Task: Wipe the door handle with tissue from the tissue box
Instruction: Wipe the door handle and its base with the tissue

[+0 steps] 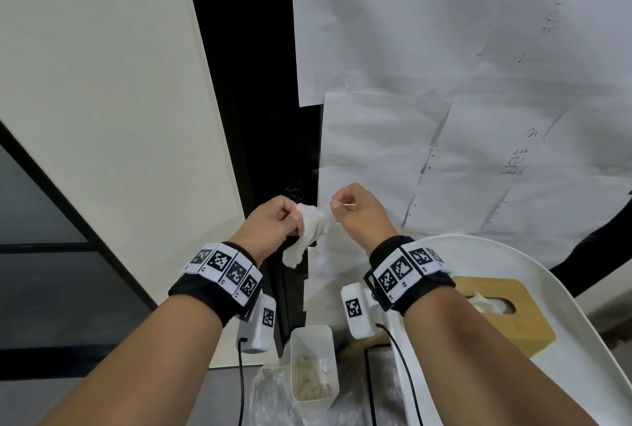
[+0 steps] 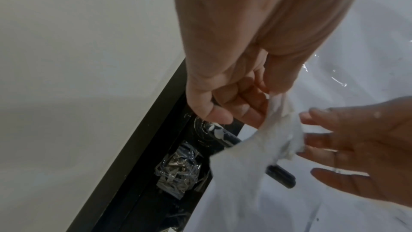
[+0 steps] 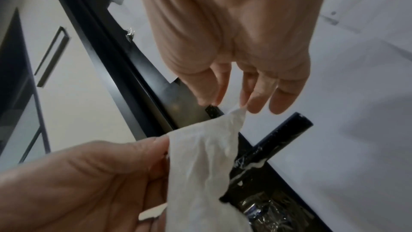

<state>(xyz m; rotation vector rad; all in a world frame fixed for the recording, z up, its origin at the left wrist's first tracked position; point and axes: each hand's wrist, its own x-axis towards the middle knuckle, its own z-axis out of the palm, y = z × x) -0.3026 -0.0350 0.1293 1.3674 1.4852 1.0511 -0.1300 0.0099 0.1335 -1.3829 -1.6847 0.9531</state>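
Observation:
A crumpled white tissue [image 1: 309, 232] is stretched between both hands in front of the black door handle [image 3: 283, 140]. My left hand [image 1: 290, 217] grips one end of it with curled fingers and thumb; the tissue [image 2: 276, 140] drapes over the lever [image 2: 280, 175]. My right hand [image 1: 342, 204] pinches the tissue's [image 3: 200, 165] other tip between its fingertips [image 3: 254, 105]. From the head camera the hands and tissue hide most of the handle. The wooden tissue box [image 1: 513, 319] sits at the lower right with a tissue poking out.
The door is covered in white paper sheets [image 1: 444, 83] beside a black frame [image 1: 246, 83]. The box rests on a white round seat [image 1: 513, 254]. A white bin [image 1: 313, 367] holding used tissues stands on the floor below my hands. Crinkled tape [image 2: 178, 167] covers the lock under the handle.

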